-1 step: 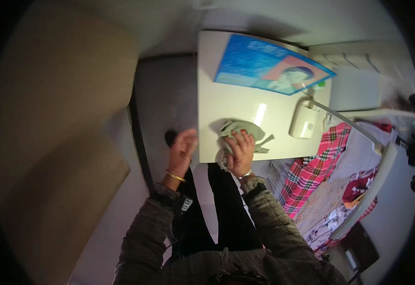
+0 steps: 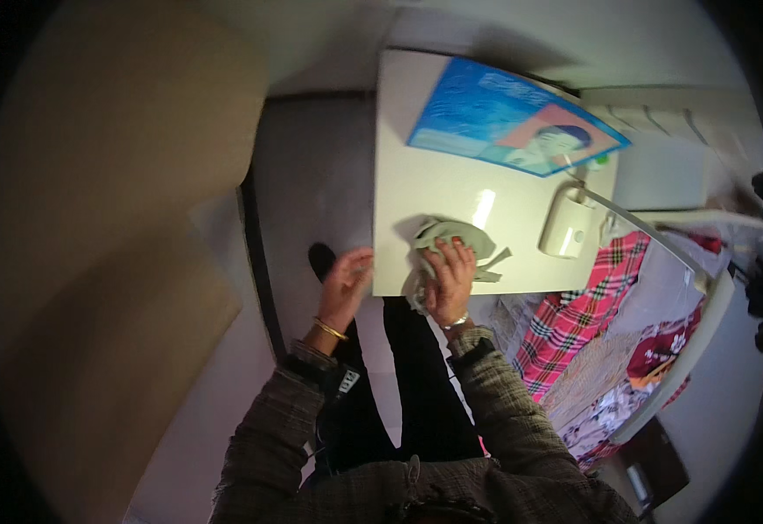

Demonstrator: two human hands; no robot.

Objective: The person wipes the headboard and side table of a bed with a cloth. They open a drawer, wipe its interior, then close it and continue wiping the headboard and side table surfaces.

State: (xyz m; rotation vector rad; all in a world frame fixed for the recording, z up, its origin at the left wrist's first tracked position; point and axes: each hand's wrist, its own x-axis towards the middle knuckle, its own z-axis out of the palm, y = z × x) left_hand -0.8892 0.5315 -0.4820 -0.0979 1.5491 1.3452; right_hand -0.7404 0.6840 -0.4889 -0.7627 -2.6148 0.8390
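Note:
A crumpled grey-green cloth lies on the near part of the white tabletop, one strap-like end trailing to the right. My right hand presses down on it, fingers curled over the bunched fabric; part of the cloth droops at the near edge beside the palm. At the table's left edge is my left hand, holding nothing I can see. Its fingertips reach to the edge and the fingers look loosely extended.
A blue poster-like board with a portrait leans across the far tabletop. To the right stands a white lamp base with a long arm. Pink plaid bedding lies beyond the table. A large beige surface fills the left.
My left hand has dropped slightly toward me, to the table's left edge. My right hand stays on the cloth. The whole view has shifted a little.

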